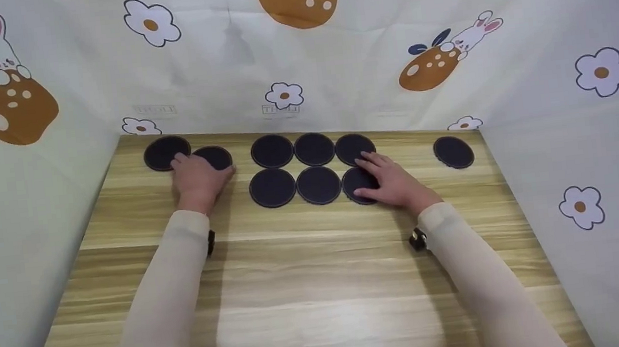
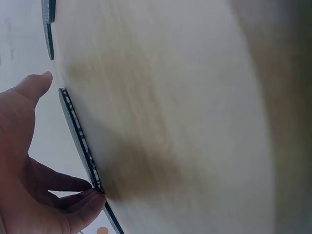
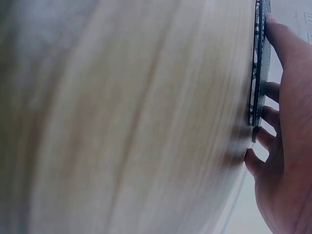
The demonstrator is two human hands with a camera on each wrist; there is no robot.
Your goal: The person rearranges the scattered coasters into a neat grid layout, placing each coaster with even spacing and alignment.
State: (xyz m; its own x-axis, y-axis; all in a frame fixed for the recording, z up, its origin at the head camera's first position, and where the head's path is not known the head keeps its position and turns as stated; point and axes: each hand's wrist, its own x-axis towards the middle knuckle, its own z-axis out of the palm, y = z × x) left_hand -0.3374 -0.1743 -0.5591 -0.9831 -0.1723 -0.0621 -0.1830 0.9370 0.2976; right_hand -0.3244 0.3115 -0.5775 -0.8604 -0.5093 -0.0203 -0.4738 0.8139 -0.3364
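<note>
My left hand reaches over a round black coaster with a stitched rim. Its fingertips are at that coaster's left edge, beside another coaster at the back left; the thumb stands apart, raised off the coaster in the left wrist view. Two rows of black coasters lie edge to edge in the middle. My right hand is at their right end, fingers spread: the thumb rests on the front right coaster, and other fingertips reach the back right coaster. The right palm holds nothing.
A single coaster lies apart at the back right. The wood-grain table is bordered at the back and sides by a pale printed cloth. Small dark devices are strapped at both wrists.
</note>
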